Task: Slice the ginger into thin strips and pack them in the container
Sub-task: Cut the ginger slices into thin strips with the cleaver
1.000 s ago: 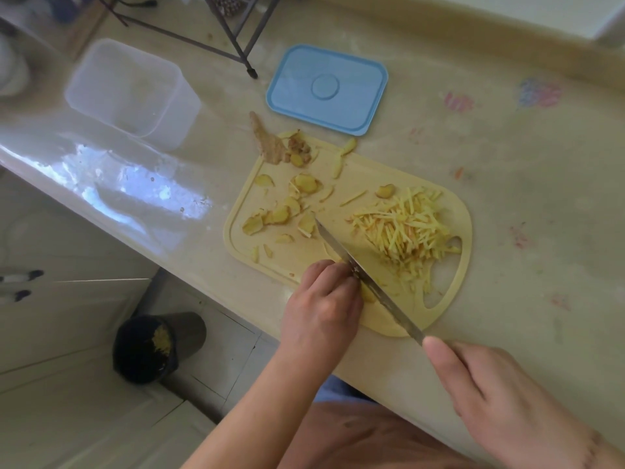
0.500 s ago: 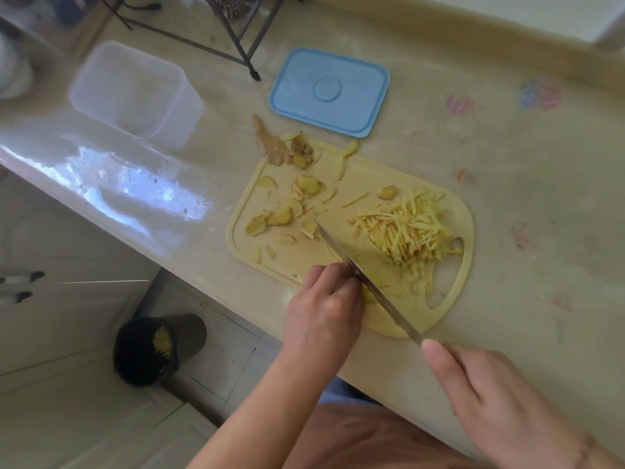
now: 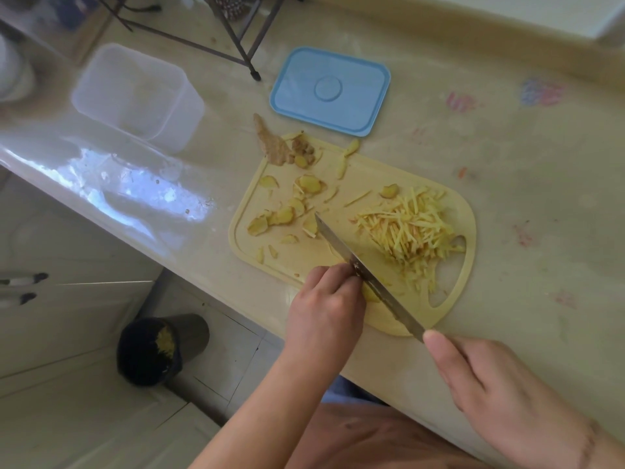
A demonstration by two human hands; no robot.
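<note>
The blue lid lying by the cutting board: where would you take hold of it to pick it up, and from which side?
Probably by the rim of the blue lid. It lies flat on the counter with a raised edge, so fingers could pinch its near long edge, facing the cutting board, coming from above. The metal rack leg crowds the far-left corner.

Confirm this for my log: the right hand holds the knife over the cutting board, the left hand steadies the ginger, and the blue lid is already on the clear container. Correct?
Not quite. In the head view the blue lid lies flat on the counter, apart from the clear container, which stands open. The rest holds: the right hand holds the knife over the cutting board, and the left hand steadies the ginger.
</note>
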